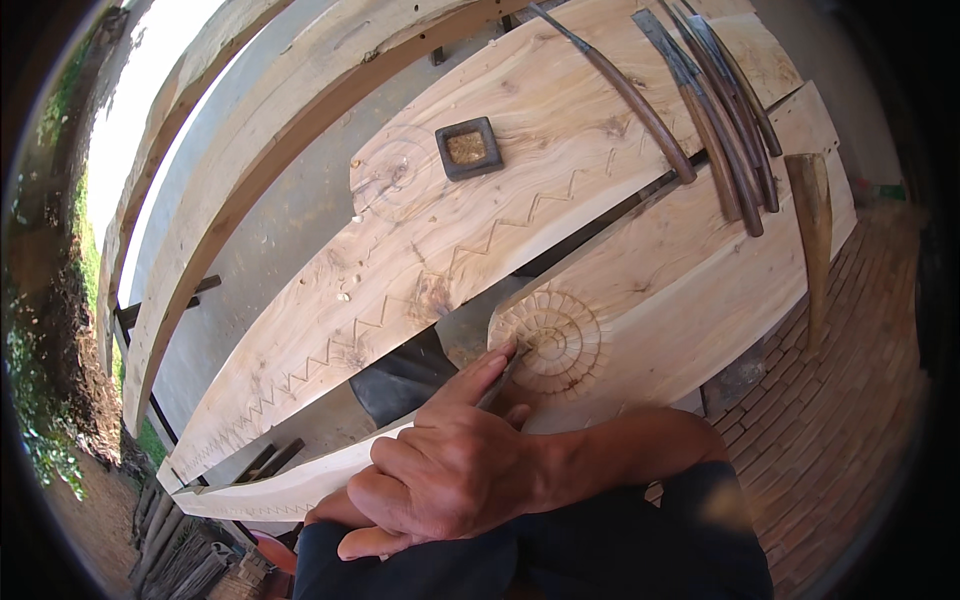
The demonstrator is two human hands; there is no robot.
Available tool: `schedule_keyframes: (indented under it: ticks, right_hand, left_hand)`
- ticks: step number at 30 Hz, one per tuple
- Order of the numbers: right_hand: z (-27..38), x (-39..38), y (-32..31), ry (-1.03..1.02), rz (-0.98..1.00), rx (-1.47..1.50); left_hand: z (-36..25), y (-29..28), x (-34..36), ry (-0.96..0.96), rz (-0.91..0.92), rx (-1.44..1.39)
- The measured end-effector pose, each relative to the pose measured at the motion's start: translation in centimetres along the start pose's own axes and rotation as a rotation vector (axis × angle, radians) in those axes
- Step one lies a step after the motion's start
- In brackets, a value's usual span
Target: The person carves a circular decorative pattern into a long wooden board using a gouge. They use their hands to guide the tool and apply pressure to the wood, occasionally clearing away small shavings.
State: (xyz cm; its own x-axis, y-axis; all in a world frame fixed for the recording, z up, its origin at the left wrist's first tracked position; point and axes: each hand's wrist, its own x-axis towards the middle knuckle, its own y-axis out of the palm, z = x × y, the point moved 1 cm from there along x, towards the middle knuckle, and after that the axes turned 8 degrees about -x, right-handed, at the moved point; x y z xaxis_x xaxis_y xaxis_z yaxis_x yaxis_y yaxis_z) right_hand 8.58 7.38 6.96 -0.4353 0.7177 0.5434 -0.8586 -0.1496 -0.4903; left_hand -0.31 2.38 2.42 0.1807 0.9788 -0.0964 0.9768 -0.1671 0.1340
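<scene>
Thin carving tool (pixel 497 388), tip against round carved rosette (pixel 553 338) on pale wooden plank (pixel 690 290)

Pale raw wood plank (pixel 690 290), matt, carved rosette (pixel 555 335); dark smooth wooden chisel handles (pixel 720 140).

Most of the thin metal carving tool (pixel 497 385) is hidden by the right hand (pixel 455 470); the left hand (pixel 345 520) beneath it is largely covered, its grip unclear.
</scene>
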Motion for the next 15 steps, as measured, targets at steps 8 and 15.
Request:
schedule_keyframes:
  ticks: [8,15]
  right_hand:
    - [-0.2,0.0,-0.4,-0.056,0.05,0.049]
    - [-0.7,-0.1,0.1,-0.062,0.037,0.047]
  left_hand:
    - [1.2,-0.6,-1.2,-0.027,-0.028,0.025]
    - [1.5,-1.2,-3.0,-0.54,-0.154,-0.2]
